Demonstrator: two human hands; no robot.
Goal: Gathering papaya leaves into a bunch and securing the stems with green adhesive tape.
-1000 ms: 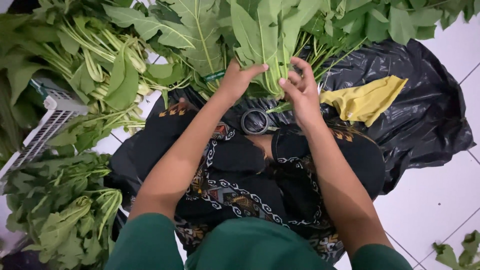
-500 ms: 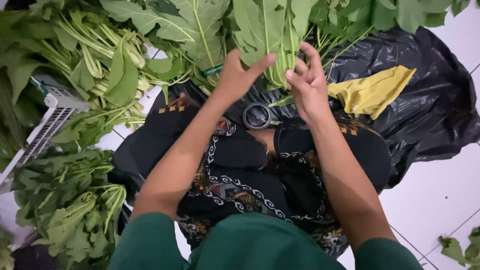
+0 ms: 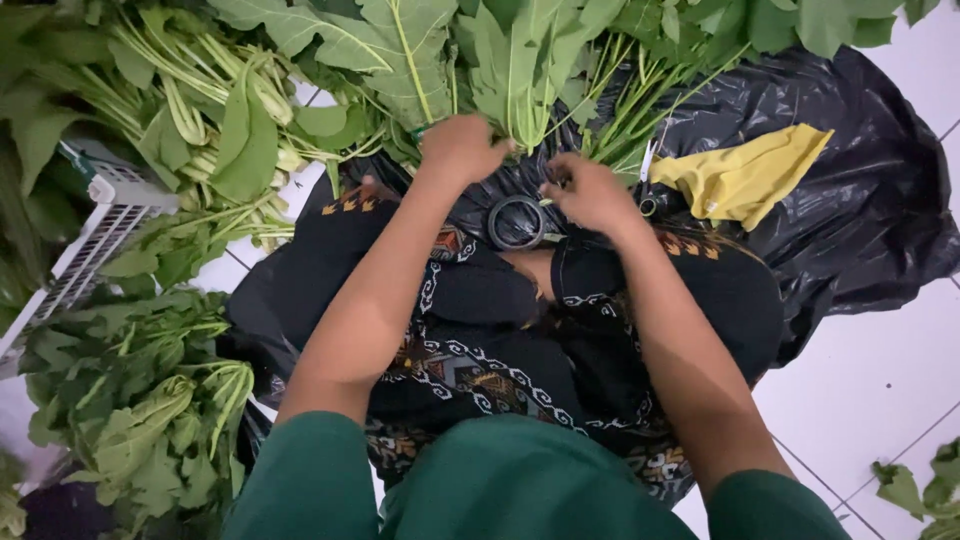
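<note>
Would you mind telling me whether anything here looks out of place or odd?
Only small things: a crumpled yellow cloth lies on the black plastic sheet beside the greens, and a stray leaf sits alone on the white tiles.

I sit on a home's white tiled floor [image 3: 880,370] (perhaps a kitchen's), leafy greens [image 3: 180,100] heaped around a black plastic sheet [image 3: 870,200], a white crate [image 3: 90,240] left of it.

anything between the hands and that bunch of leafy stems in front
Nothing visible. The left hand already grips the stems; the right hand sits just below them, by the tape roll.
</note>
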